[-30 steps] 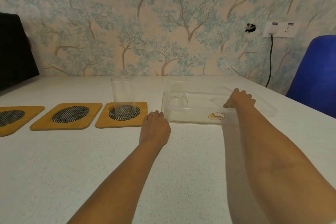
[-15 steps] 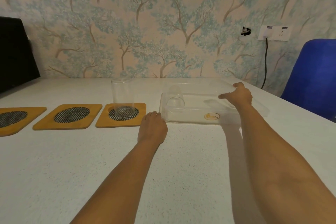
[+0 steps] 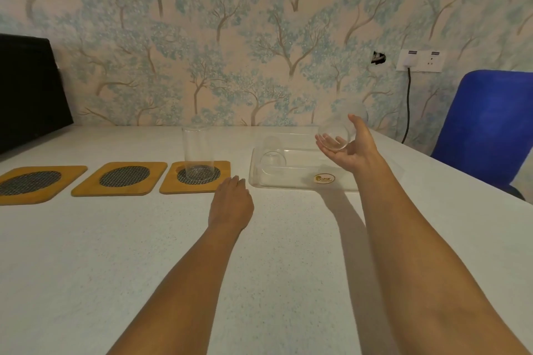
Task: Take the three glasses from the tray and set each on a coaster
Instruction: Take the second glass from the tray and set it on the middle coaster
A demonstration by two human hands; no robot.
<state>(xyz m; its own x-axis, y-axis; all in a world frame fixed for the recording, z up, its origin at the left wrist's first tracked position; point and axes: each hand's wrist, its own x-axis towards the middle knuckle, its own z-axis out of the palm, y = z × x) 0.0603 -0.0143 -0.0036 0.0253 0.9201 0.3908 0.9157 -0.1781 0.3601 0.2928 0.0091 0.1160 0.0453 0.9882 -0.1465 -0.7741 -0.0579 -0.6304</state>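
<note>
**Q:** State the pose of each hand, nearest first.

**A:** The left hand (image 3: 230, 204) lay palm down on the table (image 3: 274, 268), just left of the near left corner of the tray (image 3: 288, 183). Its fingers were relaxed and gripped nothing. The right hand (image 3: 350, 153) was raised above the right half of the tray with the palm turned up. Its fingers lay beneath the held glass (image 3: 336, 132) and its thumb stood along the glass's right side. The held glass was tilted, with one round end facing the camera.

**Q:** State the position of the remaining glasses.

**A:** The lying glass (image 3: 272, 157) rested on its side in the left part of the tray. The upright glass (image 3: 197, 150) stood on the first coaster (image 3: 223, 181), just left of the tray. The middle coaster (image 3: 121, 179) and the far coaster (image 3: 31, 184) lay farther left of the tray, each showing a dark mesh disc.

**Q:** List any legible markings.

**A:** An oval sticker (image 3: 324, 178) on the near wall of the tray showed the letters "IPIN". The rest of the sticker was too small to read. On the wall beyond and to the right of the tray was a wall socket (image 3: 421, 60) with a cable plugged in. Its markings could not be read.
</note>
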